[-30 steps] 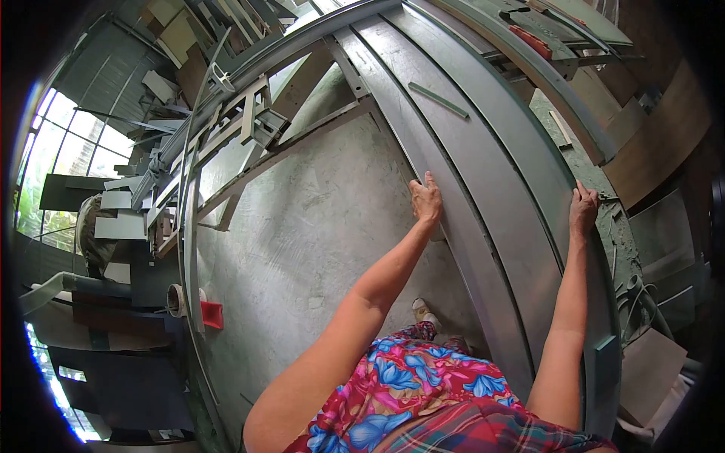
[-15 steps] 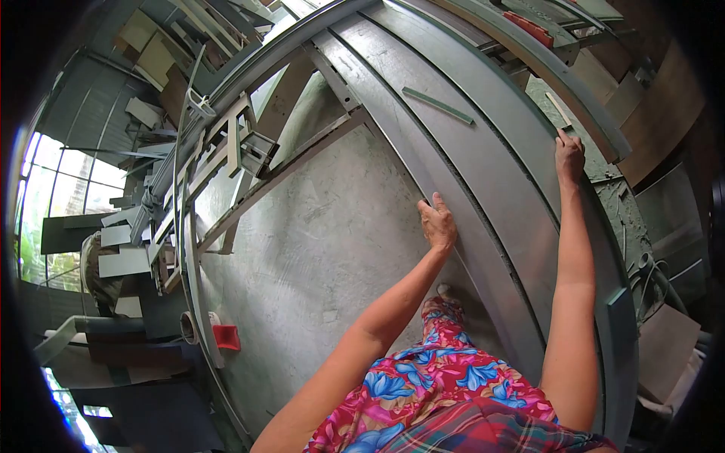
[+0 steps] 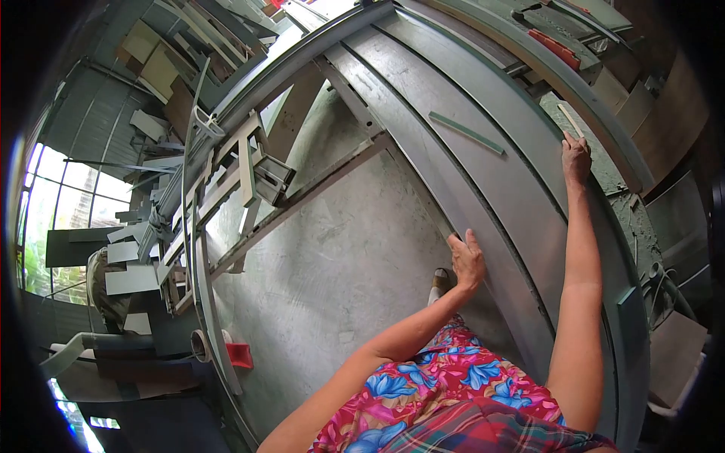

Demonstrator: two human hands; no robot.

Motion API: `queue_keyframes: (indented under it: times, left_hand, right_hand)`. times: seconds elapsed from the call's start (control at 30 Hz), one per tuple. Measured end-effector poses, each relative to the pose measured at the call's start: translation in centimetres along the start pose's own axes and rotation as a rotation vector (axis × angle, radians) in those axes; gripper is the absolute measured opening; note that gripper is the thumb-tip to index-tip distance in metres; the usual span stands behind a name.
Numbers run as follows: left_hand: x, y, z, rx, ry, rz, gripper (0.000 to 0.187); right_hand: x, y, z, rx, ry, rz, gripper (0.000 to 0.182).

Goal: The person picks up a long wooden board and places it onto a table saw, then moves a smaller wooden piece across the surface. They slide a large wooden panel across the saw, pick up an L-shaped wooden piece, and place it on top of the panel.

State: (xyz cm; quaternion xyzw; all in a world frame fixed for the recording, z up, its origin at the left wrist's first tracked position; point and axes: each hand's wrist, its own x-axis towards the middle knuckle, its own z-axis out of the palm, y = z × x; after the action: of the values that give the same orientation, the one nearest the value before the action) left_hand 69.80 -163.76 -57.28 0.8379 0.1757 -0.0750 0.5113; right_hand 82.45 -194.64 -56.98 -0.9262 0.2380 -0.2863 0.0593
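A long grey panel (image 3: 521, 204) with dark lengthwise grooves runs from the top middle down the right side of the view. On its left edge is my left hand (image 3: 467, 260), thumb on top and fingers curled at the rim. My right hand (image 3: 576, 158) is farther forward, closed over the panel's right edge. Between and ahead of the hands, a thin green-grey strip (image 3: 467, 134) lies across the panel's top. A small greenish block (image 3: 625, 297) sits near the right edge, beside my right forearm.
Left of the panel, a metal frame (image 3: 302, 198) stands over the concrete floor (image 3: 340, 241), with a slatted piece (image 3: 245, 162) resting on it. A red scoop-like object (image 3: 240, 355) is at lower left. Offcut boards (image 3: 132, 279) pile up by the window. A long beam (image 3: 604, 128) lies right.
The view has shifted, so the panel, strip and frame appear lower and farther right. Both hands stay on the panel's edges. A shoe has come into clearer view below my left hand.
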Motion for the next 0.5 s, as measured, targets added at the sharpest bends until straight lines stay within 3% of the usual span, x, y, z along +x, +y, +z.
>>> queue_keyframes:
  times: [0.23, 0.33, 0.5]
  left_hand:
    - [0.8, -0.1, -0.9, 0.069, -0.106, 0.002, 0.058]
    - [2.2, -1.4, -2.0, 0.09, -0.242, 0.117, 0.062]
    - [4.9, -2.2, -3.2, 0.018, -0.418, 0.086, 0.065]
  right_hand:
    - [1.8, -2.8, 1.8, 0.0, 0.002, -0.021, 0.025]
    - [2.3, -3.6, 2.4, -0.021, 0.02, -0.034, 0.026]
    - [3.3, -4.7, 3.8, -0.015, 0.001, -0.015, 0.026]
